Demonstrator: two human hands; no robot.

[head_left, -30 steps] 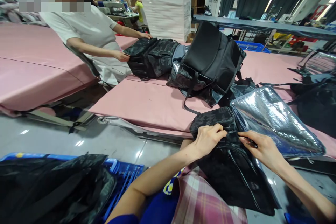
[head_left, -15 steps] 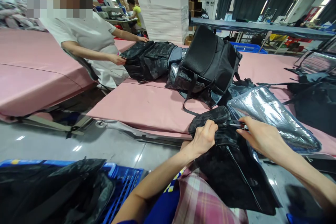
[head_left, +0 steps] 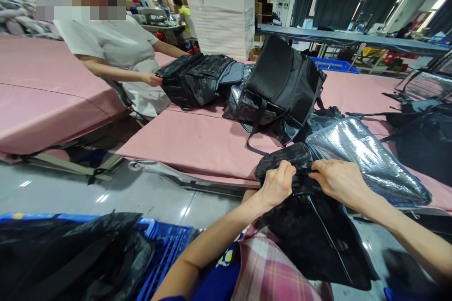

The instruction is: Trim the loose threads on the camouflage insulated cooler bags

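Note:
A black bag (head_left: 318,230) with a zip down its panel hangs over the table's front edge and rests against my lap. My left hand (head_left: 278,186) is closed in a pinch on the bag's fabric near its upper seam. Close by on the right, my right hand (head_left: 339,181) is closed at the same seam, its fingertips almost meeting the left ones. The small metal-bladed thread snips seen in it a moment ago are now hidden by the fingers. A silver-lined flap (head_left: 363,155) of the bag spreads out beyond my right hand.
On the pink table (head_left: 197,146) stands a large black backpack (head_left: 282,89). Across from me, a person in white (head_left: 116,51) handles a dark camouflage bag (head_left: 197,80). More black bags (head_left: 423,136) lie at right. A blue crate (head_left: 169,249) holds dark bags at lower left.
My right hand has moved slightly left, towards my left hand, and the blade is out of sight. The other person's hands and bag have shifted a little left.

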